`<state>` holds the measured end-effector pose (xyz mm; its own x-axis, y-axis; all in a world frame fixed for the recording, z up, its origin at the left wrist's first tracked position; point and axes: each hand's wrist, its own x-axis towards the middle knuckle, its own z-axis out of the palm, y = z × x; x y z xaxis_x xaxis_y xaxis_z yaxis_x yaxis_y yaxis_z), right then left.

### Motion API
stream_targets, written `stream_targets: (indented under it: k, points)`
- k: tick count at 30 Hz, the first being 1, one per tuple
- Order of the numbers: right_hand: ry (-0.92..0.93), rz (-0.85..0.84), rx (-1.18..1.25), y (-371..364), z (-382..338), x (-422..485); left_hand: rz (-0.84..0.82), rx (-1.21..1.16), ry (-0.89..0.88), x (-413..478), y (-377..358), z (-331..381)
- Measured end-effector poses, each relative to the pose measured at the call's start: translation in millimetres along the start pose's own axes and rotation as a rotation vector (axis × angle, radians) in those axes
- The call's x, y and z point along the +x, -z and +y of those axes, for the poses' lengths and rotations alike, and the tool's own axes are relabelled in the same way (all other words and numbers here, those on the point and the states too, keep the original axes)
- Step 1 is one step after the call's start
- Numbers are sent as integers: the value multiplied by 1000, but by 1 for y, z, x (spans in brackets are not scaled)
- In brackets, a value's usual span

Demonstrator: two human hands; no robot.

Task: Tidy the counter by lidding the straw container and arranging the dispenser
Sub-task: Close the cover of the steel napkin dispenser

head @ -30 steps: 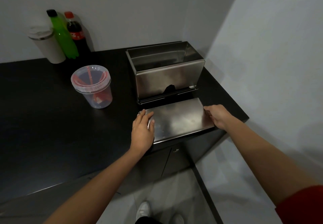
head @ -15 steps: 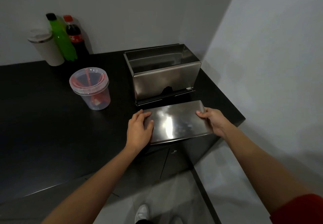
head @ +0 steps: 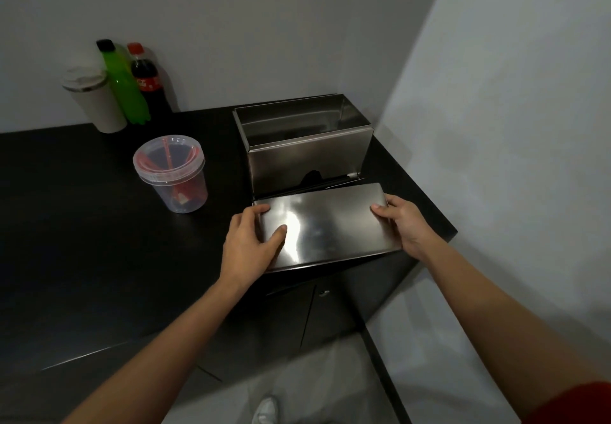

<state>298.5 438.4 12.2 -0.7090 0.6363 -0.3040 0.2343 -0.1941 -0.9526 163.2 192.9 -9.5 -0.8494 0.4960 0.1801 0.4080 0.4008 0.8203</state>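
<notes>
Far left: beige tumbler (head: 94,101), green bottle (head: 124,88) and cola bottle (head: 147,81) against the wall, well out of the way.
Straw container (head: 172,175): already lidded, red straws inside, left of the dispenser.
Left hand (head: 251,245): fingers curled over the steel lid (head: 325,225), thumb pressed on top.
What changed: lid was flat on the counter (head: 66,225) a second ago, now it's tilted up (so lidding's starting).
Dispenser (head: 304,146): open-topped, just behind the lid.
Right hand (head: 405,222): fingers pinching the right end.
In the way: nothing really.
</notes>
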Motion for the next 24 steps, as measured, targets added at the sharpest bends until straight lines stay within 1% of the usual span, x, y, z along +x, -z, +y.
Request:
stream_targets:
  k: [3,7,9,12,16,19,21,24]
  points:
    - [60,-5,-29,1,-9,1,47,0,-71,4,9,12]
    - [123,-7,-27,6,-22,5,62,47,-134,16,19,28]
    - [155,-15,-2,8,-31,9,41,55,-175,22,26,36]
    - [190,-24,32,12,-47,15,-53,82,-236,31,40,46]
    - [236,-71,21,12,-70,21,-183,119,-242,45,59,60]
    - [256,2,24,5,-90,30,-238,180,-230,57,69,68]
    - [276,34,3,0,-103,38,-253,207,-222,66,73,72]
    - [290,33,-50,-7,-123,52,-213,212,-194,85,76,78]
